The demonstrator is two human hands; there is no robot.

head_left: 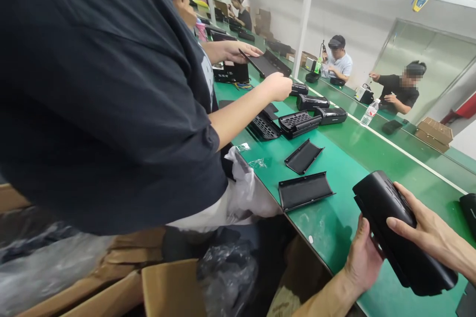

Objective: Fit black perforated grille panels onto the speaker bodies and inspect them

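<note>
Both my hands grip a long black plastic housing (399, 230) over the green table (334, 218) at lower right. My left hand (362, 255) clasps its near side from below, fingers hidden behind it. My right hand (424, 223) lies over its top, fingers curled round the rounded shell. Two flat black cover panels (305, 190) (303, 156) lie on the table just left of the housing.
A co-worker in a dark shirt (92, 99) stands close on my left, holding a black panel (269, 64). More black housings (299, 123) lie further up the table. Cardboard boxes (159, 287) and plastic bags (226, 272) fill the floor below. Other people sit across the line.
</note>
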